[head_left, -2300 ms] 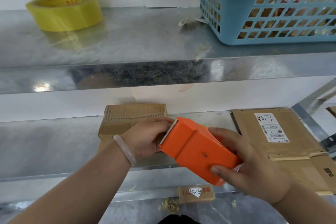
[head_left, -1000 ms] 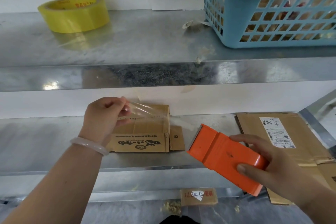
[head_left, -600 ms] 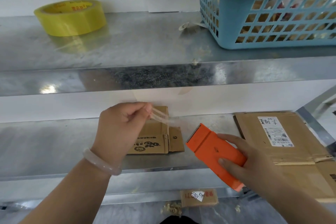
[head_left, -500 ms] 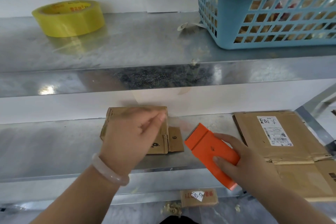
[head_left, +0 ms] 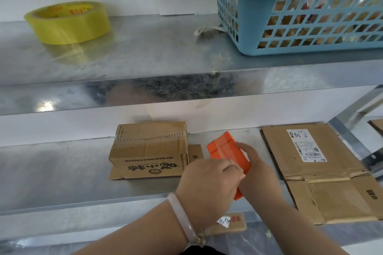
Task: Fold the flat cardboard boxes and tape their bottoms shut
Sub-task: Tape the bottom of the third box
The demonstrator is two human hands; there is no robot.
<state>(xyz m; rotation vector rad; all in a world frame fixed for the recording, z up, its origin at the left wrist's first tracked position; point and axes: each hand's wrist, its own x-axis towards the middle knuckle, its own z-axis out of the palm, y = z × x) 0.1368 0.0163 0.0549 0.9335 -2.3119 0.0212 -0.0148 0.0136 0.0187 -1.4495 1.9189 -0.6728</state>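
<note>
A small folded cardboard box (head_left: 149,149) stands bottom-up on the lower steel shelf (head_left: 51,174), with clear tape across its closed flaps. Just right of it my right hand (head_left: 257,170) grips an orange tape dispenser (head_left: 226,151), blade end pointing away from me. My left hand (head_left: 209,184) has crossed over to it, its fingers curled against the dispenser's near side and hiding the lower body. A pale strip of clear tape lies along the dispenser's top. A flat cardboard box (head_left: 323,170) with a white shipping label lies further right.
On the upper shelf sit a yellow tape roll (head_left: 68,23) at the left and a blue plastic basket (head_left: 300,12) of packets at the right. A small labelled cardboard piece (head_left: 230,223) lies below the shelf edge. A metal frame (head_left: 356,109) borders the right.
My left hand left the small box, where it was laying tape, and swung right onto the dispenser. My right hand drew the dispenser slightly closer to the box.
</note>
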